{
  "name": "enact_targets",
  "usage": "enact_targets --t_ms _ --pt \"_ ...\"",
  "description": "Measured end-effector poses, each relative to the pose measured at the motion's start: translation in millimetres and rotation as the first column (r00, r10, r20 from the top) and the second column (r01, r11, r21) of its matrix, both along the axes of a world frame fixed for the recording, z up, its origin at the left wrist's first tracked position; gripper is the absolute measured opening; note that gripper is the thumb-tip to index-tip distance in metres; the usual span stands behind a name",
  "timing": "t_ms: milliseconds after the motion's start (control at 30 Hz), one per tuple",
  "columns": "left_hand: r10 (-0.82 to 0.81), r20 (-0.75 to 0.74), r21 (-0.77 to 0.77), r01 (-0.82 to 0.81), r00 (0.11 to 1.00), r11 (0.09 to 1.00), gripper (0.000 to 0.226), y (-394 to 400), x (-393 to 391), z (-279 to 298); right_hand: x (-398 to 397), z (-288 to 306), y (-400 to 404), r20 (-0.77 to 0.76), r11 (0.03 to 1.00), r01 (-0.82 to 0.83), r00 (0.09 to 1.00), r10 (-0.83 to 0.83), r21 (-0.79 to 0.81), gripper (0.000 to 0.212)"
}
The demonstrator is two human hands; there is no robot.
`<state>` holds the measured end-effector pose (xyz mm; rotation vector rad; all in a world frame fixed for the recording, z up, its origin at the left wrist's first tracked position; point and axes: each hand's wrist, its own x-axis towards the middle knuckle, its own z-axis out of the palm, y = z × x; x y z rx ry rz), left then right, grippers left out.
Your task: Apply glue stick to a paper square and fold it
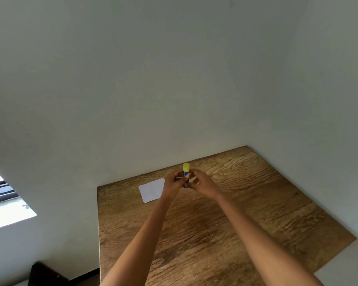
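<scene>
A blue glue stick (186,176) with a yellow cap stands upright near the far edge of the wooden table (215,213). My left hand (174,182) and my right hand (201,183) meet around its blue body, fingers curled on it from both sides. The yellow cap sticks out above my fingers. A small stack of white paper squares (151,189) lies flat on the table just left of my left hand, partly hidden by it.
A plain pale wall rises right behind the table's far edge. A bright window sill (6,215) shows at the lower left, and a dark object (43,273) sits on the floor beside the table's left edge.
</scene>
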<state>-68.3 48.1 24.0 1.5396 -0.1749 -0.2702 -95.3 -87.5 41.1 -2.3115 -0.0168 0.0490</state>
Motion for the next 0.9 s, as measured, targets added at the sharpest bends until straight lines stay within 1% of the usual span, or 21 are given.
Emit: enact_targets --t_ms 33,100,167,200,233,300,433,567,733,900 --pt "-0.010 0.020 0.022 0.009 1.000 1.000 0.030 -4 1 -1 3 -6 -2 0.012 1.000 0.022 1.000 -0.022 0.018 0.039" --pt "-0.018 0.036 0.052 0.016 0.999 0.998 0.034 -12 2 -3 7 -15 -5 0.027 0.993 0.090 0.995 -0.092 0.075 0.025" --pt "0.049 -0.023 0.028 -0.048 0.999 0.998 0.038 -21 6 -9 15 -22 -8 0.045 0.981 0.156 0.986 -0.162 0.113 0.022" --pt "0.091 -0.063 0.013 -0.090 0.994 0.996 0.037 -24 7 -13 20 -26 -9 0.066 0.981 0.169 0.982 -0.175 0.093 0.023" --pt "0.122 -0.088 -0.009 -0.124 0.989 0.992 0.035 -27 7 -17 25 -30 -10 0.090 0.984 0.167 0.981 -0.172 0.055 0.024" --pt "0.134 -0.085 -0.066 -0.140 0.987 0.988 0.029 -30 7 -24 33 -35 -11 0.116 0.991 0.131 0.985 -0.129 -0.007 0.026" --pt "0.161 -0.100 -0.101 -0.171 0.982 0.980 0.038 -38 15 -31 51 -45 -13 0.120 0.997 0.064 0.991 -0.057 -0.052 0.020" --pt "0.211 -0.143 -0.102 -0.226 0.967 0.969 0.046 -45 27 -39 65 -53 -15 0.104 0.997 0.058 0.993 -0.052 -0.058 0.015" --pt "0.244 -0.159 -0.080 -0.258 0.957 0.963 0.049 -52 32 -41 73 -57 -19 0.098 0.997 0.044 0.994 -0.037 -0.063 0.017" --pt "0.275 -0.189 -0.098 -0.297 0.943 0.950 0.050 -55 33 -40 76 -61 -21 0.062 0.999 0.004 0.998 -0.002 -0.035 0.020"
